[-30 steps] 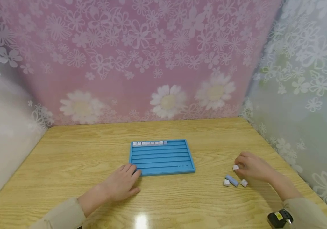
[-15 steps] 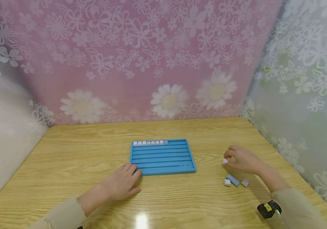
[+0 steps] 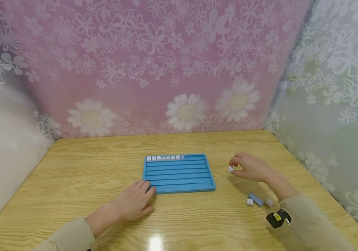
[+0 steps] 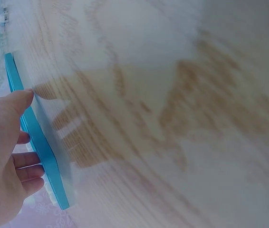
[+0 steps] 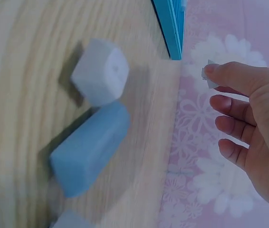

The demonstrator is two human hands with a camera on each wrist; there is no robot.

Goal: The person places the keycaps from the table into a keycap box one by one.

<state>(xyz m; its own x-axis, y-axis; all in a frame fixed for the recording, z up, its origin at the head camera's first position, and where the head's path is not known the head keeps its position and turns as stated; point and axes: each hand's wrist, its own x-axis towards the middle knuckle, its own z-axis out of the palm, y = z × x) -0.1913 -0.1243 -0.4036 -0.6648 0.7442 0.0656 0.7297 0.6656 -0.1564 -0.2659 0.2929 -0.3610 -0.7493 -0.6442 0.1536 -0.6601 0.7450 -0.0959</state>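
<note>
A white keycap (image 3: 230,168) is pinched between the thumb and index finger of my right hand (image 3: 251,168), held above the table to the right of the blue ridged tray (image 3: 179,191). In the right wrist view the same keycap (image 5: 212,84) shows at the thumb tip, its other fingers loosely bent and apart from it. My left hand (image 3: 134,202) rests with relaxed fingers on the tray's near left corner; in the left wrist view its thumb (image 4: 23,100) touches the tray's edge. Several white and lilac keycaps (image 3: 163,158) stand in a row in the tray's top groove, from the left end.
On the wooden table (image 3: 103,157), at right, lie a white keycap (image 3: 249,202), a long blue keycap (image 3: 255,199) and another pale keycap (image 3: 269,202). A black wrist device (image 3: 278,218) sits at my right sleeve. Flowered walls (image 3: 185,80) stand behind and beside the table.
My right hand has carried the pinched white keycap up and leftward, away from the loose keycaps and closer to the tray. My left hand has stayed on the tray's corner.
</note>
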